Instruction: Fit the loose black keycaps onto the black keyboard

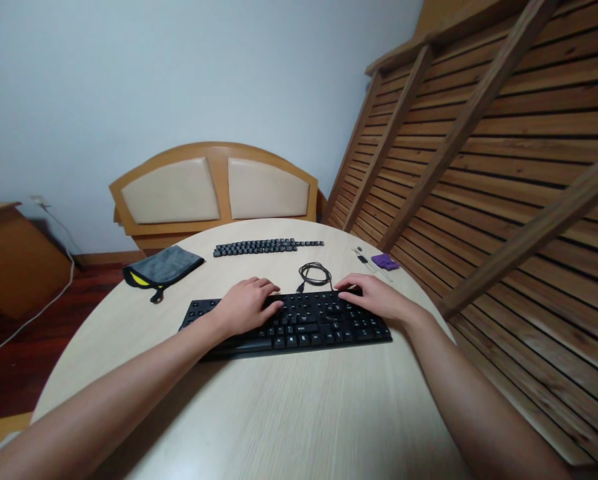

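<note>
The black keyboard point(301, 328) lies flat on the pale table point(279, 413), under both hands, its long front edge toward the person. It looks like thin, stiff plastic, probably light for its length and apt to slide on the smooth top; the frame seems sturdy, the small keys less so. Its best holds are likely the two short ends or the back rim, where no key is pressed. The left hand point(245, 307) is palm down over the keyboard's left-centre, the fingers bent and close together, the thumb pointing right with a narrow gap; whether they grip a key cannot be told. The right hand point(371, 295) comes over the keyboard's back right part, wrist low, fingers curled at the rear rim and thumb just in front of them; a firm pinch cannot be made out. Both forearms reach in from the near side, one at each side of the keyboard. Just beyond the keyboard is a coiled cable point(315, 265); farther beyond, rows of loose keys point(256, 247); beyond its left end, a grey cloth point(171, 267); beyond its right end, a purple cloth point(385, 261).
</note>
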Available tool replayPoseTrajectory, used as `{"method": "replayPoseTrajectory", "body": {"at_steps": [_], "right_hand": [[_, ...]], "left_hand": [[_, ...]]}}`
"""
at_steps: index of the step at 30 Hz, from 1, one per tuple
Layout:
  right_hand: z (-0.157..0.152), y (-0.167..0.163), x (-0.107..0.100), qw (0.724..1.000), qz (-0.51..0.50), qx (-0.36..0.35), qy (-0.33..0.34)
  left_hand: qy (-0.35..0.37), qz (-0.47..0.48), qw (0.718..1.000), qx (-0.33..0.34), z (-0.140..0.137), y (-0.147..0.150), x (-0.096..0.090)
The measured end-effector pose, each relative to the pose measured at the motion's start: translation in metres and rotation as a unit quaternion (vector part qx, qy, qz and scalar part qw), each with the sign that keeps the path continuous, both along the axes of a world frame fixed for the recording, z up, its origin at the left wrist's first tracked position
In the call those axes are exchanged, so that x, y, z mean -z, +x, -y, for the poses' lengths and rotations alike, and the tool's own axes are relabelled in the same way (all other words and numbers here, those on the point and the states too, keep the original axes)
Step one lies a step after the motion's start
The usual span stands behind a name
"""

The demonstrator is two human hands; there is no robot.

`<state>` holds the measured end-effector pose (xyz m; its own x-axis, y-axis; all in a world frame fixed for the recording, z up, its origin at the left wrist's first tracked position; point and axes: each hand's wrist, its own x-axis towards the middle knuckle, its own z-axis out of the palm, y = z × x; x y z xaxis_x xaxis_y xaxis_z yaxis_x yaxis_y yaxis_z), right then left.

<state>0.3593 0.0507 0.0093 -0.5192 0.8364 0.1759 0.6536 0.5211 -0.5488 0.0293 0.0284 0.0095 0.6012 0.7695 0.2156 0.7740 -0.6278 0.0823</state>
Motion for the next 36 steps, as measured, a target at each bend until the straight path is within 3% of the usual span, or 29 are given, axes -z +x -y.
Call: {"method": "replayPoseTrajectory", "body": {"at_steps": [8, 14, 24, 36], "right_hand": [[-0.005, -0.002, 0.007, 0.999, 0.014, -0.004, 0.03], [-0.006, 0.0, 0.01, 0.999, 0.012, -0.007, 0.035], [-0.005, 0.001, 0.009, 1.0, 0.004, -0.005, 0.025], [-0.003, 0.0, 0.009, 1.0, 0.004, -0.001, 0.028]], "left_hand": [[0.053, -0.088, 0.995, -0.005, -0.094, 0.021, 0.001], [0.058, -0.099, 0.993, -0.012, -0.137, 0.049, 0.01], [0.046, -0.092, 0.994, -0.047, -0.176, 0.074, 0.023], [0.038, -0.057, 0.996, -0.054, -0.185, 0.082, 0.025]]}}
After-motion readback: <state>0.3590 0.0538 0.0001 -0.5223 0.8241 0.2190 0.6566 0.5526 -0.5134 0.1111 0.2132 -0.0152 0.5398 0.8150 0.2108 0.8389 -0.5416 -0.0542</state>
